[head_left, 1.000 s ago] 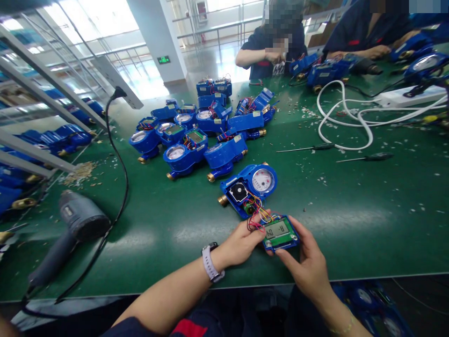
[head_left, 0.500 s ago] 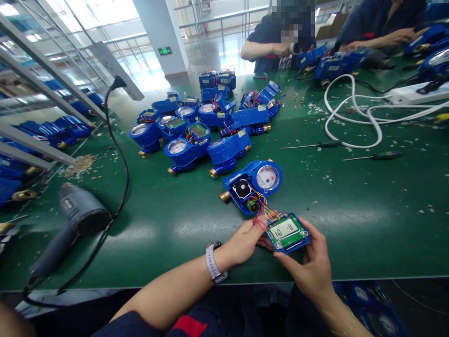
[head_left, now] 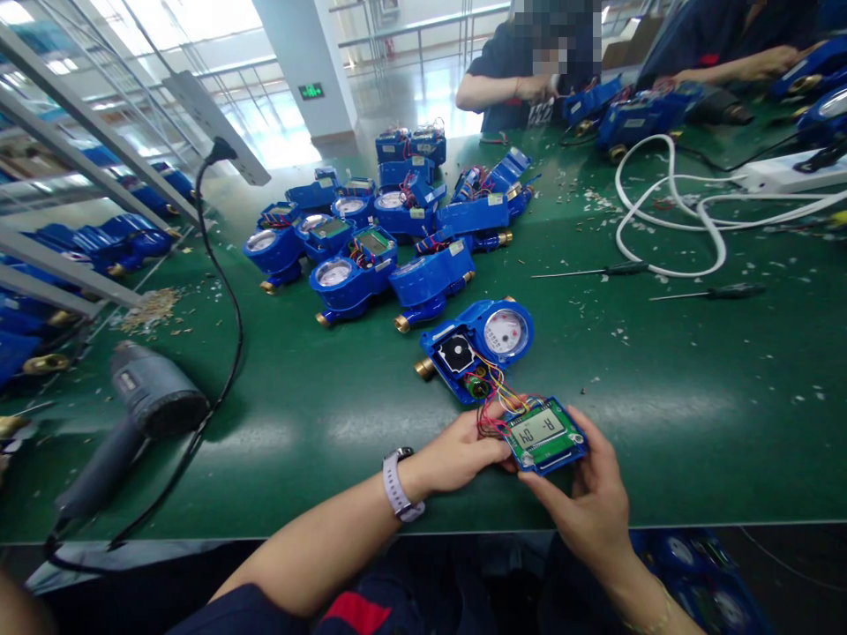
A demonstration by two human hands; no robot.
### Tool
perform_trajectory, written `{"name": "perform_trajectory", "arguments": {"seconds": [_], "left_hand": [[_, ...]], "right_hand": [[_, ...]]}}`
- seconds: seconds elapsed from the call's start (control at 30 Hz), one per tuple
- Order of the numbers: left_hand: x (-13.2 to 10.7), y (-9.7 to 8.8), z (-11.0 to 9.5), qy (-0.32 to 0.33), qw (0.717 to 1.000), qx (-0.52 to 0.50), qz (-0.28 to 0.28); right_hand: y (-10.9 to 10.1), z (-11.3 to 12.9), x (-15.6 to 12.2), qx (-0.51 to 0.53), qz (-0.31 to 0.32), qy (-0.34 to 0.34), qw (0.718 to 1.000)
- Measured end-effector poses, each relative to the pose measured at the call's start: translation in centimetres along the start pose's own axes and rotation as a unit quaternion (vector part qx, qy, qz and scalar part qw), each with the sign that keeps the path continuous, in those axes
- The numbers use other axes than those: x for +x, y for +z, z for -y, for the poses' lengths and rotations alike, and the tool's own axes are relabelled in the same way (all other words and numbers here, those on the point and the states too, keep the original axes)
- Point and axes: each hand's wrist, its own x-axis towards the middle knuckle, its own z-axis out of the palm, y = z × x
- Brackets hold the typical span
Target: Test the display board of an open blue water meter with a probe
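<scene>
While both hands [head_left: 456, 457] [head_left: 599, 503] hold it, the board [head_left: 546, 434] sits farther right.

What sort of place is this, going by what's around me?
Most likely a factory workshop for meters. Many blue meters are grouped on a long green bench, a heat gun lies at its left, and two other people have their hands at more meters across it.

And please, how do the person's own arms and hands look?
The left hand and right hand are ungloved. The left wrist wears a watch with a pale lilac strap; a thin yellowish bracelet is on the right wrist. A dark navy sleeve shows on the left arm.
</scene>
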Motion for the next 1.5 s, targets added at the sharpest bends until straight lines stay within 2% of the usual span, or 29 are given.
{"name": "perform_trajectory", "arguments": {"seconds": [0.47, 1.5], "left_hand": [[-0.02, -0.02, 0.04, 0.014, 1.000, 0.020, 0.002], [-0.08, 0.09, 0.00, 0.019, 1.000, 0.007, -0.009]], "right_hand": [[0.08, -0.70, -0.32, -0.026, 0.006, -0.002, 1.000], [0.03, -0.50, -0.23, -0.063, 0.010, -0.027, 0.998]]}}
